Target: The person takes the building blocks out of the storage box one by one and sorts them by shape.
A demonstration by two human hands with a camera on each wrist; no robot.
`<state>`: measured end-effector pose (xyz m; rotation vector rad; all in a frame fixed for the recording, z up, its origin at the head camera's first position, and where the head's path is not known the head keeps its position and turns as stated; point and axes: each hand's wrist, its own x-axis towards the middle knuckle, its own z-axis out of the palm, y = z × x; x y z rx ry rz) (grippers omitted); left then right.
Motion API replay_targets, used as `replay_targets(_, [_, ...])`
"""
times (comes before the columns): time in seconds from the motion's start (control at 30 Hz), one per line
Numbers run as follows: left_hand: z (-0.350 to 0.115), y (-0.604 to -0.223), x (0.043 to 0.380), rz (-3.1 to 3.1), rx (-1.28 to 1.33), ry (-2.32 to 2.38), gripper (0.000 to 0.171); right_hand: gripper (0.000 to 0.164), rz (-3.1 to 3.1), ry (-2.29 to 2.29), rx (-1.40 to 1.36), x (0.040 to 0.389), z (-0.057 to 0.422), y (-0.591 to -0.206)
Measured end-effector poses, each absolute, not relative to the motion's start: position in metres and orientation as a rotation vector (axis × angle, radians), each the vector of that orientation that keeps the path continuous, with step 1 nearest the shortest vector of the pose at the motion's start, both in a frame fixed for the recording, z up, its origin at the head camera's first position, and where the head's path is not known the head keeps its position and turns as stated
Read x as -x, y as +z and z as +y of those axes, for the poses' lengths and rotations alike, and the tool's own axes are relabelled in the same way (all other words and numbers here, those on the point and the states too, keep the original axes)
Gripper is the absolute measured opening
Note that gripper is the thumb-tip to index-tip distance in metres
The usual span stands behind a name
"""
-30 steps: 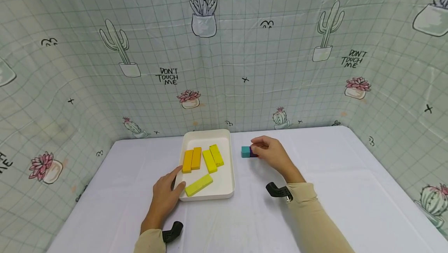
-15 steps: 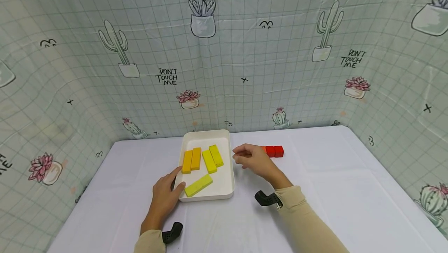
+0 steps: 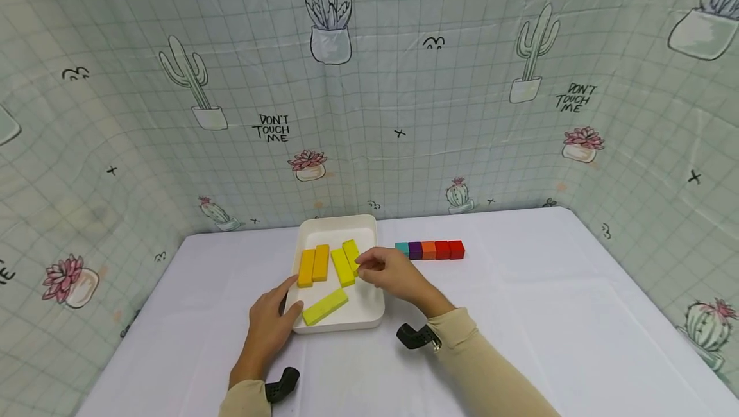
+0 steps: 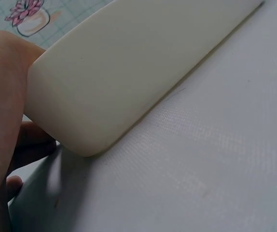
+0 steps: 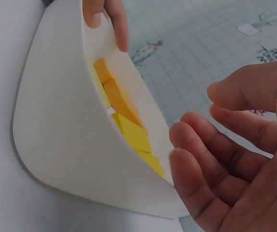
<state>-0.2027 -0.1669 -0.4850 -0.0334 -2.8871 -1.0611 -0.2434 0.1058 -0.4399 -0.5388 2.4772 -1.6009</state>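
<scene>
One white tray (image 3: 369, 306) is my landmark; in it I count two orange-yellow bars (image 3: 321, 263), two yellow bars (image 3: 343, 267) and one lime bar (image 3: 325, 306). To its right I count a row of five: one teal cube (image 3: 401, 248), one purple cube (image 3: 415, 251), one orange cube (image 3: 428, 251) and two red cubes (image 3: 442, 251). The tray's far edge lies near the back edge of the table (image 3: 519, 314); tabletop gives me room to the tray's left and wider room to its right. The tray's long axis runs toward that back edge, the orange-yellow bars nearly parallel to it; the yellow bars tilt, far ends leftward, and the lime bar lies diagonally, far end rightward. The left hand (image 3: 270, 321) grips the tray's left wall toward the near corner. The right hand (image 3: 397, 274), fingers bent, thumb narrowly apart, visibly holding nothing, reaches over the tray's right rim beside the yellow bars; whether it touches them I cannot tell.
</scene>
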Motion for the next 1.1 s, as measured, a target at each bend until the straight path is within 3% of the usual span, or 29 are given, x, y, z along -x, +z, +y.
replay_targets(1.1, [-0.165,-0.485,0.202,-2.858,0.048,-1.036,0.056,0.030,2.339,-1.151,0.789,0.271,0.074,-0.429])
